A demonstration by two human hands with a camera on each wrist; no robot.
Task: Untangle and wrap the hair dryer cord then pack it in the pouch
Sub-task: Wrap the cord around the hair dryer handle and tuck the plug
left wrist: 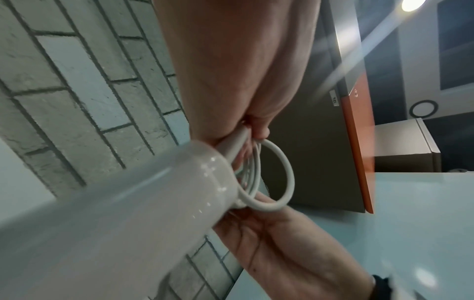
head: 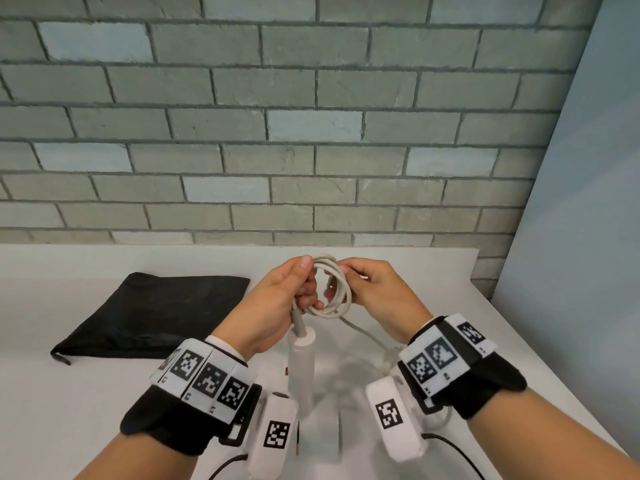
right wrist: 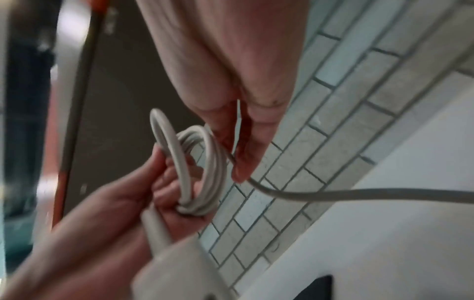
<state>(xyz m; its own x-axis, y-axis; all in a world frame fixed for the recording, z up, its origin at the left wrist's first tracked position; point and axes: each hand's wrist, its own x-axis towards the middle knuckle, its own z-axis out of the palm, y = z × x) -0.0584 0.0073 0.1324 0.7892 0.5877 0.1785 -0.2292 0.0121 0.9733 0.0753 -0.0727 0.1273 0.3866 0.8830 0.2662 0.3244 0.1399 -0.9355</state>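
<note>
A pale grey hair dryer [head: 302,355] hangs handle-up above the white table, its lower part hidden behind my wrists. Its cord [head: 334,299] is wound into several small loops at the handle's top. My left hand [head: 291,292] grips the loops together with the cord's root, thumb on top. My right hand [head: 360,282] pinches the cord at the right of the coil. In the right wrist view the loops [right wrist: 202,174] sit in the left palm and a loose length [right wrist: 359,193] trails right. The left wrist view shows the handle [left wrist: 128,213] and a loop [left wrist: 277,172]. A black pouch [head: 156,313] lies flat at left.
The white table [head: 450,306] ends at a grey brick wall [head: 277,133] behind and a pale panel [head: 588,202] on the right. The loose cord [head: 367,336] runs down toward the table under my right wrist.
</note>
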